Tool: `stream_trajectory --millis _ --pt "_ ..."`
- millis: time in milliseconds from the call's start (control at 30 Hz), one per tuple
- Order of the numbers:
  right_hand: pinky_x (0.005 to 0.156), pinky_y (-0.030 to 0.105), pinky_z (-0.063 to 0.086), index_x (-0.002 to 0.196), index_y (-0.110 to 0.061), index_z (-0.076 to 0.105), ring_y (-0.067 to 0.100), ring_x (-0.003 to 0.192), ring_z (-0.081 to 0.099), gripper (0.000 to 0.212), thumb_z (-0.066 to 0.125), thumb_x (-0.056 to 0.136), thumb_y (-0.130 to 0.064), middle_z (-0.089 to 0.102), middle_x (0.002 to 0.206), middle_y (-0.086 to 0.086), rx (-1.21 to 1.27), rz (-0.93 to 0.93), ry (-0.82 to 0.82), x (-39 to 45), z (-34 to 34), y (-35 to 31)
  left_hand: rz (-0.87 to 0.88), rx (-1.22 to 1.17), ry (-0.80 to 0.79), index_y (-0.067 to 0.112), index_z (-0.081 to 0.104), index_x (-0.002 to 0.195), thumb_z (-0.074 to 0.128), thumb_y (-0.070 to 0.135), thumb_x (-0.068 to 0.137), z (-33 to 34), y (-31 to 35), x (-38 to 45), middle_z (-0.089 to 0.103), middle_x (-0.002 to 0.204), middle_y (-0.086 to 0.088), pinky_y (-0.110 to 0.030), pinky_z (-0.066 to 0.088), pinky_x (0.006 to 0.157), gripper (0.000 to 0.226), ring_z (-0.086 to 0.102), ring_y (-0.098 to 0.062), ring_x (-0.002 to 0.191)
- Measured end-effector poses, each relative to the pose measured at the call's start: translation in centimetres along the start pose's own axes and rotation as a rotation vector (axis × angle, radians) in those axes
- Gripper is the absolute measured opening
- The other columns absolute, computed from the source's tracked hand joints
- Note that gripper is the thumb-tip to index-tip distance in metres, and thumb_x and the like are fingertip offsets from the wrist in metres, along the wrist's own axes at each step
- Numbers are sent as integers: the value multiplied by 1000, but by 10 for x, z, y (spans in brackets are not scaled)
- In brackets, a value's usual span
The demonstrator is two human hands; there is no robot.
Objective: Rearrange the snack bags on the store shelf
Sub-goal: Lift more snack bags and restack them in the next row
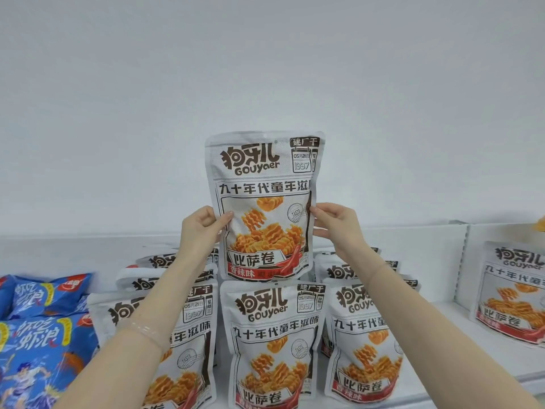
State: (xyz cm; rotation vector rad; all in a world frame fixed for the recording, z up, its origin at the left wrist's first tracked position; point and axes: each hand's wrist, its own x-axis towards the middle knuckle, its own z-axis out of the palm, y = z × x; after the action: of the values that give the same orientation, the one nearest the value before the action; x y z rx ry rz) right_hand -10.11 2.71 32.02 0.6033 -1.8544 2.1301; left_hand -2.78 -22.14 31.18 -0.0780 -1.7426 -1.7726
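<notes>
The left hand (pixel 203 228) and right hand (pixel 336 225) are pinching the raised snack bag (pixel 265 208) by its edges above the standing rows (pixel 274 343); lowering it carelessly is risking toppling them.

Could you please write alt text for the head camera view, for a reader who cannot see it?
Two bare hands, the left hand and the right hand, hold a grey snack bag upright by its side edges above rows of matching bags on a white shelf. Blue snack bags lie at the far left.
</notes>
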Motion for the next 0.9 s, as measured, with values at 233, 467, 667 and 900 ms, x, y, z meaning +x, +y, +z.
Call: stream_trajectory --millis 233,467,667,900 --pt "68 35 61 98 2 70 26 79 70 16 64 92 -11 75 95 19 -51 74 64 8 3 20 9 19 -31 13 56 109 73 9 82 1 19 21 73 97 -3 -29 54 70 32 70 -16 80" --pt "83 45 60 126 -14 57 30 98 71 41 70 87 -11 75 104 12 -104 138 -132 17 -9 25 -123 -47 -70 13 59 96 68 3 85 15 19 40 71 95 -10 -48 56 77 17 67 -24 81" --pt "84 45 56 140 -45 32 18 104 65 84 83 74 -34 67 111 0 -243 71 -143 29 -11 15 -210 -55 -100 11 60 97 68 1 85 18 -15 36 72 99 -12 -52 56 82 17 68 -29 90" --pt "72 45 58 76 -15 63 28 81 70 27 87 67 -23 74 90 16 -651 47 -247 51 -9 22 -214 203 -166 0 61 111 70 1 83 10 -43 29 74 101 -14 -42 60 78 30 72 -24 87"
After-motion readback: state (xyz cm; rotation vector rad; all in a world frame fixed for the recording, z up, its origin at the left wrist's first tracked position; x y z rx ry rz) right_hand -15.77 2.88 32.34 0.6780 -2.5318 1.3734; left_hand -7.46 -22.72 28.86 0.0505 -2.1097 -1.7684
